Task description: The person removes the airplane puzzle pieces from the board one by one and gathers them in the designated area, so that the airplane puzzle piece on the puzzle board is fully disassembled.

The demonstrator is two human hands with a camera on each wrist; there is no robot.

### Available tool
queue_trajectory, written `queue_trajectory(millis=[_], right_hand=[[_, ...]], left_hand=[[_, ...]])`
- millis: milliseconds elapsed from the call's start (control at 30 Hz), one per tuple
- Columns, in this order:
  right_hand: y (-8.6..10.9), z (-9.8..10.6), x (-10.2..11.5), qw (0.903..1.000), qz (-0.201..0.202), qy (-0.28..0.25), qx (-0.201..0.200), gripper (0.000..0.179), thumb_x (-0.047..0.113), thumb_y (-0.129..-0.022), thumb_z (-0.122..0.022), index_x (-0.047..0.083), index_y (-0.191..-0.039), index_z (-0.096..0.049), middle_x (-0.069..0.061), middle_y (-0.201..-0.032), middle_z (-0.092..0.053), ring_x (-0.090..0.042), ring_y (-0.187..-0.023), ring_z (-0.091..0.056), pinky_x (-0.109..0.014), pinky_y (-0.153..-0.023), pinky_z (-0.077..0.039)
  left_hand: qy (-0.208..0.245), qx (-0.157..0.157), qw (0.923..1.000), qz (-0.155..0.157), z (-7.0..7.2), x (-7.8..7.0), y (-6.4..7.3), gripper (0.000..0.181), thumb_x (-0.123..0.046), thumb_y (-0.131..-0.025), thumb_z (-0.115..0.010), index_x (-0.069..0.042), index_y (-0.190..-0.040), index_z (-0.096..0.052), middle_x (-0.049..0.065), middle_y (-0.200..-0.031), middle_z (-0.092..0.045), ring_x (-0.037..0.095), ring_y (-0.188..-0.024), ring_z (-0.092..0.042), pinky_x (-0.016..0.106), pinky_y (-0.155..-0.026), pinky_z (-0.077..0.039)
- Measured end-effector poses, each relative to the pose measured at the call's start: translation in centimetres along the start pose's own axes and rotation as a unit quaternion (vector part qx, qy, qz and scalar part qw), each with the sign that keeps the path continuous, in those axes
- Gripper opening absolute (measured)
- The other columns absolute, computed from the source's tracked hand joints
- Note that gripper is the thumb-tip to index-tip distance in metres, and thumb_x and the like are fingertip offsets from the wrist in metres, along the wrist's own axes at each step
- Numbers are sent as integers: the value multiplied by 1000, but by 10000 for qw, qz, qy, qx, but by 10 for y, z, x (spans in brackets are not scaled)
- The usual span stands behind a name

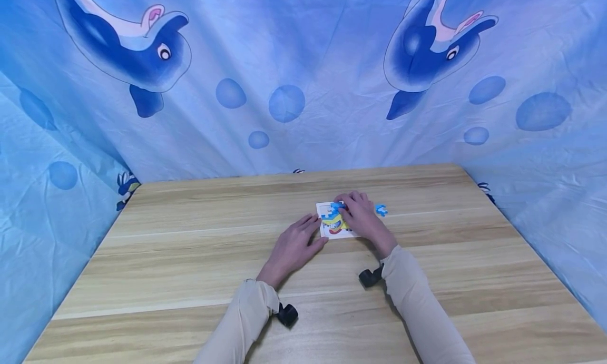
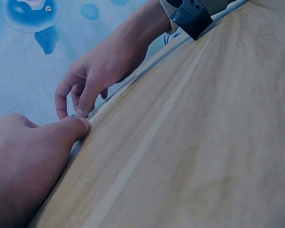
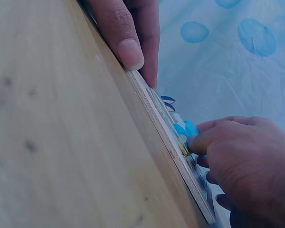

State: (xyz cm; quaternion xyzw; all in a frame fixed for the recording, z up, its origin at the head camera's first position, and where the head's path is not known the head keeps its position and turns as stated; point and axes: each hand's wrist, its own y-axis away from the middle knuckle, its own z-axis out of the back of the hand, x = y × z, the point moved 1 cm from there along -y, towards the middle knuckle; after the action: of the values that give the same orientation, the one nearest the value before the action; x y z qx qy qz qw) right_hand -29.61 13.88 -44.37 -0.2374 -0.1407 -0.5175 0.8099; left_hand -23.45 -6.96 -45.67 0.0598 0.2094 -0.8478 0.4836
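A small jigsaw puzzle board (image 1: 338, 236) with a white border lies on the table, its picture in yellow, red and blue partly filled in. My left hand (image 1: 294, 245) rests at the board's left side, fingertips on its edge and thumb at the lower left corner. Over the upper right part of the board, my right hand (image 1: 361, 216) pinches a blue puzzle piece (image 3: 189, 127) between thumb and index finger; in the right wrist view it stands tilted above the board. The right hand hides part of the picture.
A loose blue puzzle piece (image 1: 381, 210) lies on the wooden table (image 1: 189, 258), just right of the right hand. A blue curtain (image 1: 322, 137) with dolphins hangs behind the table and along its sides. Each wrist carries a black camera.
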Motion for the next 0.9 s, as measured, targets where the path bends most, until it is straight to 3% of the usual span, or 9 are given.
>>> queue_trajectory(millis=[167, 467, 667, 900], right_hand=[[1, 1, 0, 9999, 23, 103, 45, 26, 22, -99, -54, 19, -124, -58, -8, -114, -54, -30, -109, -39, -45, -85, -33], [0, 2, 2, 9997, -12, -239, -17, 27, 18, -98, -54, 14, -124, -60, -10, -113, -55, -30, -107, -39, -44, -85, -32], [-1, -1, 0, 9970, -36, -762, -156, 24, 14, -98, -55, 12, -120, -63, -6, -97, -55, -25, -94, -41, -39, -79, -33], [-1, 3, -3, 9842, 39, -1756, -208, 25, 7, -97, -54, 6, -120, -64, -6, -88, -56, -21, -82, -50, -34, -72, -44]], left_hand=[[1, 26, 10000, 7, 0, 0, 1, 60, -52, -96, -48, -10, -139, -52, 7, -145, -47, 21, -137, -39, 37, -109, -37], [14, 6, 10000, 24, 1, 0, 1, 60, -52, -96, -49, -11, -139, -52, 6, -145, -47, 21, -137, -40, 38, -108, -38], [11, -20, 10000, 6, 1, 0, 1, 59, -51, -96, -49, -10, -139, -52, 6, -145, -47, 21, -136, -40, 38, -108, -38], [35, -41, 10000, 8, 1, -1, 1, 59, -51, -96, -50, -10, -139, -52, 7, -145, -47, 21, -136, -40, 38, -109, -37]])
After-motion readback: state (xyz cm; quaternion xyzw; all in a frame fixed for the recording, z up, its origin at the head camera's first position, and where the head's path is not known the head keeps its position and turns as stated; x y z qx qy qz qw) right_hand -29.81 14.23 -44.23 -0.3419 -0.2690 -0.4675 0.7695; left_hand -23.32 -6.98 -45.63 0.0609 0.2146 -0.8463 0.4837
